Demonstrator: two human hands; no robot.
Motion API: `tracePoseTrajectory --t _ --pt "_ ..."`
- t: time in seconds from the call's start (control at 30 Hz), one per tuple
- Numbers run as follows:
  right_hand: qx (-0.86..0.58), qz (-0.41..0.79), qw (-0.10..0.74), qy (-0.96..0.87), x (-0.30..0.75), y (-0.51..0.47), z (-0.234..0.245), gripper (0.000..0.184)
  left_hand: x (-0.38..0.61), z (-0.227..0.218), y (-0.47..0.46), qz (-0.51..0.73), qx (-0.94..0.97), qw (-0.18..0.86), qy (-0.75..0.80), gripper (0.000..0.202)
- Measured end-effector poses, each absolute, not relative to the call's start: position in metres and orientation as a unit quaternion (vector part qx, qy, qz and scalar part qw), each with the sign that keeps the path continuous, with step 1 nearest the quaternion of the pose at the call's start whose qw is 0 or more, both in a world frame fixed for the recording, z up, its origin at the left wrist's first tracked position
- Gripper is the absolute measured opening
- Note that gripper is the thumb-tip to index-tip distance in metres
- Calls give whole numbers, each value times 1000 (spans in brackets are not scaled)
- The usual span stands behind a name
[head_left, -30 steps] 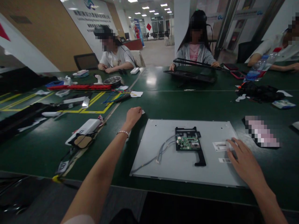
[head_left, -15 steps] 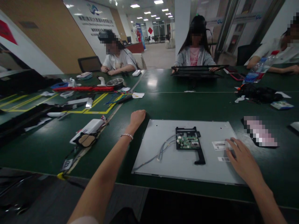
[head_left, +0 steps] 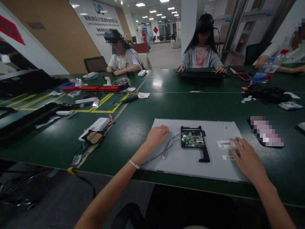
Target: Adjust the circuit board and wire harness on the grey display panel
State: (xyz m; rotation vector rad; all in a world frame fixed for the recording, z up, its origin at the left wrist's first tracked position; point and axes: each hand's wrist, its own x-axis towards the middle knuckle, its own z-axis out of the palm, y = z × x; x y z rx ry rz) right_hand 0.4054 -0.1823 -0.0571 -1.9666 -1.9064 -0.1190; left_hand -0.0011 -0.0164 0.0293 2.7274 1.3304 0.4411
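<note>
A grey metal panel lies flat on the green table in front of me. A small green circuit board in a black bracket sits at its middle, with thin grey wires trailing off to the left. My left hand rests on the panel's left part, fingers curled in a pinch on something small I cannot make out, just left of the wires. My right hand lies flat with fingers spread on the panel's right side, over white labels.
A white device on a black pad lies left of the panel. Further left are cables, a red strip and a metal bowl. Three other people sit across the table. A black bundle lies at the right.
My left hand has come back from the bare table beyond the panel's far left corner onto the panel, near the wires. My right hand has stayed in place.
</note>
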Motion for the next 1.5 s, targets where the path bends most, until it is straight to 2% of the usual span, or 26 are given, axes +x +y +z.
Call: tracePoseTrajectory --t 0.23,0.4,0.63,0.77,0.87,1.03,1.23,1.4,1.5 --pt "-698 -41 236 -675 402 -182 -50 58 -2 38 -31 160 893 40 420 22" --pt "-677 -35 304 -669 374 -183 -17 51 7 52 -52 208 896 44 390 18" --pt "-523 220 415 -711 285 -171 32 43 49 60 -101 298 889 30 347 15" --pt "-472 441 489 -586 260 -163 30 38 69 59 -125 412 837 103 344 13" --pt "-458 508 510 -521 256 -163 29 28 76 56 -134 471 787 166 364 12" --pt "-501 470 545 -480 256 -165 30 23 85 47 -139 488 749 226 387 9" --pt "-507 435 554 -497 262 -163 28 21 88 40 -134 429 784 204 400 16" --pt "-581 239 513 -585 282 -133 36 25 92 36 -133 313 828 116 451 47" --pt "-594 122 450 -656 292 -99 40 26 96 27 -130 230 850 83 467 54"
